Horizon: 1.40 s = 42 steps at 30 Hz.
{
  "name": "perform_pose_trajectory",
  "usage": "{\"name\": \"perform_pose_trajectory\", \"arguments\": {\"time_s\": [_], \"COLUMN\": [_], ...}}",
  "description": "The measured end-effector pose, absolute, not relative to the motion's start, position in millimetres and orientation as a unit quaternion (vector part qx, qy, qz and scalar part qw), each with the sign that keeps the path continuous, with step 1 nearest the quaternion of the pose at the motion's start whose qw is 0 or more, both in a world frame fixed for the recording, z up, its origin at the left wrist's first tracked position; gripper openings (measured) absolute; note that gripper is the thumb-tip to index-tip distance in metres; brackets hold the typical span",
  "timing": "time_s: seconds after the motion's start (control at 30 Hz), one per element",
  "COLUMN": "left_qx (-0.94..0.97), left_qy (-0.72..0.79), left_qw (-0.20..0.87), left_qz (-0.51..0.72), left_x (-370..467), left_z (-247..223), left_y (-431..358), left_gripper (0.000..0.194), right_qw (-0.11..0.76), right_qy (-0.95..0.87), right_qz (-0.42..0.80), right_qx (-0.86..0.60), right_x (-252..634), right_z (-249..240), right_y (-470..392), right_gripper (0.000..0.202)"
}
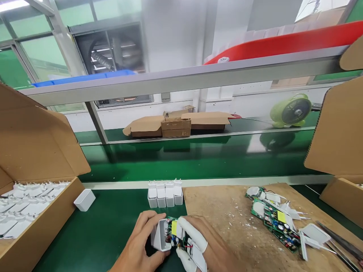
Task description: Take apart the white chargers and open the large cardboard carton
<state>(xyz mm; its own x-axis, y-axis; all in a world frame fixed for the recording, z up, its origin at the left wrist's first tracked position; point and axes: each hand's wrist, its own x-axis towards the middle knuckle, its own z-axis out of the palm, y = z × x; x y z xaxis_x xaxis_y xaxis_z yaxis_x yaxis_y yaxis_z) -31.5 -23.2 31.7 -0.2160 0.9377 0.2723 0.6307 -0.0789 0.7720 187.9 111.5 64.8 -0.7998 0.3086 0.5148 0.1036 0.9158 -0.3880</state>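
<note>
At six o'clock in our view, we have the white plastic casing [159, 238] grasped in our left hand [136, 241], its fingers [149, 223] bent over the far side and the thumb pressing the near edge. The casing is a smooth, matt box with rounded corners, its open mouth turned towards three o'clock. Our right hand [211, 240], with white covers on thumb and forefinger, pinches the green circuit board [173, 228] between those two; the board's left end meets the casing's mouth, though we cannot tell how far inside it sits. A glossy yellow block and small round components stud the board, and a flat white plastic piece [198, 258] adjoins it towards five o'clock. From our hands, four white housings [165, 198] stand in a tight row at twelve o'clock on the smooth green tabletop [113, 215], and a lone white housing [85, 200] lies at ten, beside a corrugated cardboard box [53, 219] of pale pronged pieces. Near three o'clock, more circuit boards [273, 217] lie overlapping on a scuffed brown sheet [224, 211], with metal tweezers [340, 238] beyond them.
</note>
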Motion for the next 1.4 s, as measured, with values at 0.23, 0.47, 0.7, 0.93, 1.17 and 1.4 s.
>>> {"name": "perform_pose_trajectory", "arguments": {"time_s": [0.23,0.47,0.7,0.93,1.17,1.4], "left_qx": [0.621,0.63,0.634,0.63,0.627,0.633], "left_qy": [0.641,0.645,0.648,0.659,0.657,0.651], "left_qw": [0.158,0.136,0.148,0.157,0.129,0.121], "left_qz": [0.423,0.41,0.396,0.38,0.399,0.402], "left_x": [-28,-31,-28,-27,-24,-22], "left_z": [17,15,17,24,26,30], "left_y": [-26,-25,-26,-28,-27,-28], "left_gripper": [0.06,0.063,0.057,0.057,0.057,0.056], "right_qw": [0.241,0.22,0.181,0.172,0.188,0.175], "right_qy": [-0.958,-0.964,-0.973,-0.971,-0.961,-0.963], "right_qz": [0.133,0.138,0.129,0.154,0.187,0.19], "right_qx": [-0.078,-0.064,-0.061,-0.068,-0.082,-0.079], "right_x": [186,188,189,191,189,190], "right_z": [58,56,73,77,72,72], "right_y": [113,113,111,110,109,108], "right_gripper": [0.077,0.071,0.061,0.047,0.046,0.037]}}
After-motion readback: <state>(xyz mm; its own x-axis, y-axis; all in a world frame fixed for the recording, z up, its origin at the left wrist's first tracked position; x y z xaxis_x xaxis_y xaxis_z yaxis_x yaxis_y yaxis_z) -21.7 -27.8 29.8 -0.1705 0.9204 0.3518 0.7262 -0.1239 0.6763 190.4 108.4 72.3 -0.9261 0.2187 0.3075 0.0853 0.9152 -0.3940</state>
